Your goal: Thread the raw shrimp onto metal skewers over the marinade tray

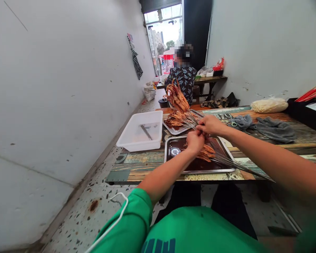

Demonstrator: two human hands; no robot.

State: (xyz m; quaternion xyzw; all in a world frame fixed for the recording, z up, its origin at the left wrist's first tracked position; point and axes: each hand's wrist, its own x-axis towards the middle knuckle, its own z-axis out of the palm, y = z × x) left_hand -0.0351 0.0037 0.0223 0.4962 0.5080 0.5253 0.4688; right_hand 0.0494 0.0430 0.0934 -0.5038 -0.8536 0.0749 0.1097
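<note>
My right hand is closed around the metal sticks of a raised bunch of skewers. Orange-brown pieces with curled ends, resembling squid tentacles, fan out at the bunch's upper left. Close against it, my left hand is also closed at the lower part of these sticks; its fingertips are partly hidden. Below both hands, a metal tray contains dark brown sauce. More skewers lie across that tray, their bare sticks reaching over its right rim. Behind it, a second tray carries further skewers.
A white plastic tub with a metal tool inside stands left. Grey cloths, green-handled scissors and a bagged pale bundle lie right, near a black box. Another person sits beyond the table.
</note>
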